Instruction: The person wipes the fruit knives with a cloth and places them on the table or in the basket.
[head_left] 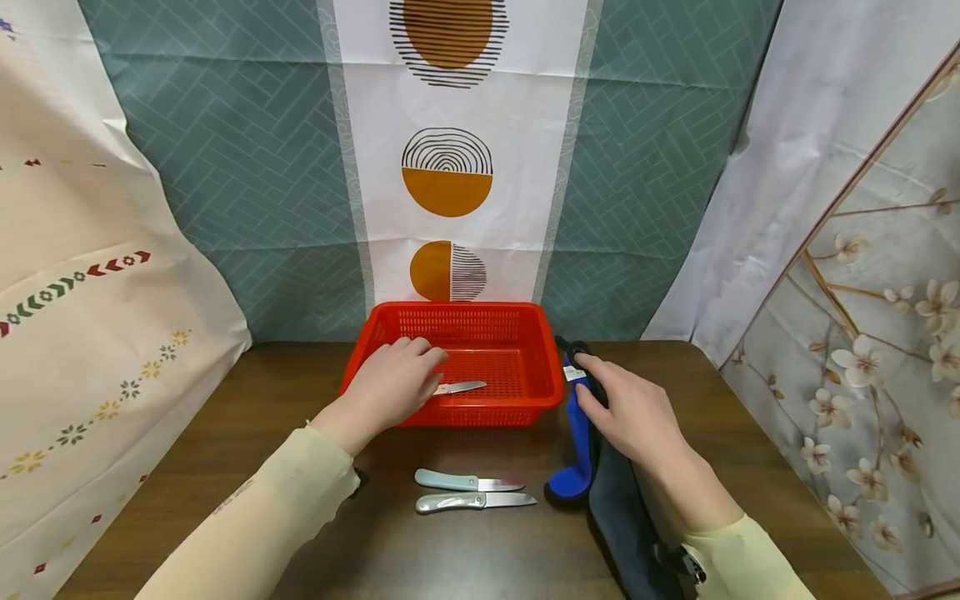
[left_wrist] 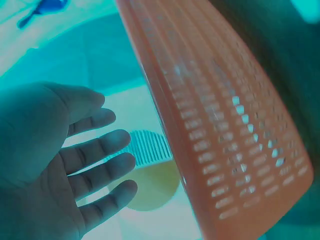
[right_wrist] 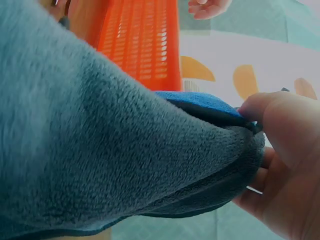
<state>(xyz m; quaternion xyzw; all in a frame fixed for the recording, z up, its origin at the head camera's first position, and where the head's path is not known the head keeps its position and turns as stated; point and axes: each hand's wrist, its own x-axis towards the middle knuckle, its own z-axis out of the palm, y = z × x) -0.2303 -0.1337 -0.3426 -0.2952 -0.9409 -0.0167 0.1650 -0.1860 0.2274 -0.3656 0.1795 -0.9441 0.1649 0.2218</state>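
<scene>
My left hand (head_left: pixel 390 379) hovers over the left side of a red plastic basket (head_left: pixel 472 415). In the left wrist view its fingers are spread and hold nothing. A paring knife (head_left: pixel 467 387) with a pale handle lies in the basket, its handle end hidden by that hand. My right hand (head_left: pixel 641 408) pinches the upper end of a grey plush cloth (head_left: pixel 626 500) and a blue one (head_left: pixel 573 481) between thumb and fingers, right of the basket. The cloths hang down from that hand, the grey filling much of the right wrist view. A white label (head_left: pixel 574 372) shows near the grip.
Two more knives, one with a light blue handle (head_left: pixel 450 481) and one with a pale green handle (head_left: pixel 450 502), lie side by side on the brown wooden table (head_left: pixel 390 550) in front of the basket. Patterned cloth hangings (head_left: pixel 247 167) surround the table on three sides.
</scene>
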